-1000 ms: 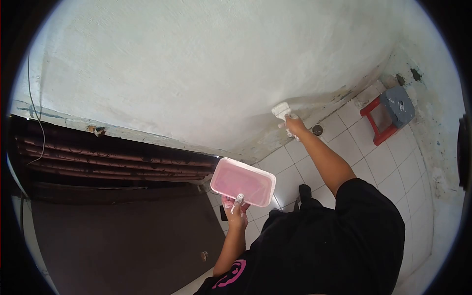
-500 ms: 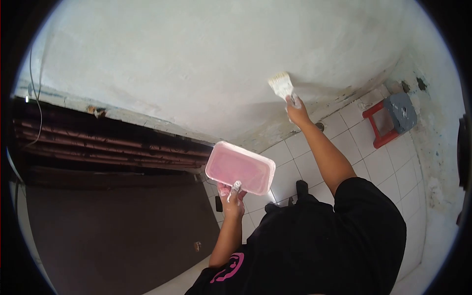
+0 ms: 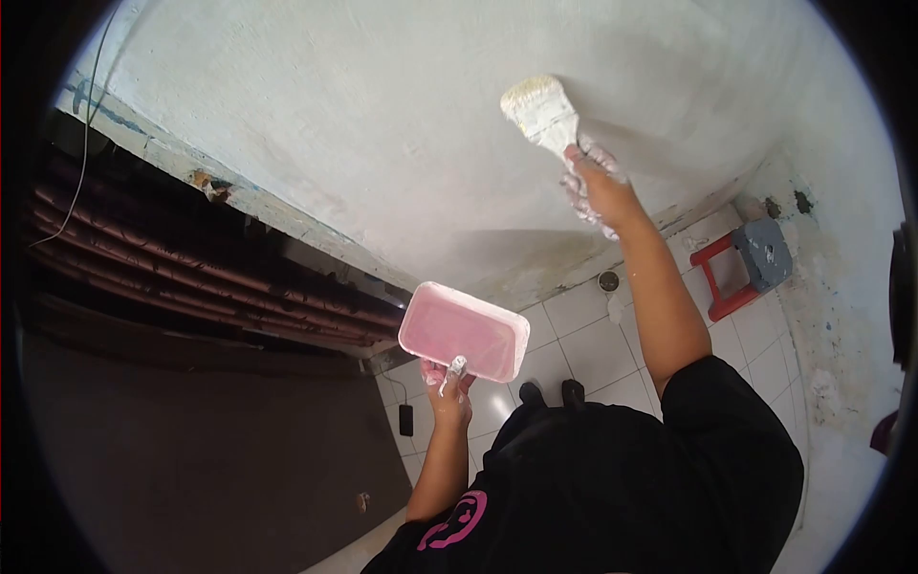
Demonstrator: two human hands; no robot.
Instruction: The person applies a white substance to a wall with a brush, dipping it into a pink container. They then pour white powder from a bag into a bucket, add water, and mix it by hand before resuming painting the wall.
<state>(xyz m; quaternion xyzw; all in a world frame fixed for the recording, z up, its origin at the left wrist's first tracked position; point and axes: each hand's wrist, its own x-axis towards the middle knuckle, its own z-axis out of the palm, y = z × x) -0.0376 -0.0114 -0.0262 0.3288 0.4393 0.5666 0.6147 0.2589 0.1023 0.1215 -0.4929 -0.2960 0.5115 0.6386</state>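
A wide paint brush [image 3: 540,110], coated in whitish paint, is gripped by its handle in my right hand [image 3: 598,187]. Its bristles lie at or very near the pale wall [image 3: 402,124]; contact is hard to tell. White smears cover the fingers of that hand. My left hand [image 3: 449,387] holds a pink rectangular tray [image 3: 459,330] by its near edge, the whitened thumb over the rim and the other fingers beneath. Some pale liquid seems to lie in the tray.
A red and grey stool [image 3: 741,268] stands on the white tiled floor [image 3: 598,354] at the right. Dark red curtains [image 3: 210,277] and a large brown panel [image 3: 191,440] fill the left. A black phone-like object [image 3: 406,419] lies on the tiles; a thin cable hangs upper left.
My right hand and the brush have moved up along the wall. The view has shifted somewhat, and the tray stays in my left hand at nearly the same place.
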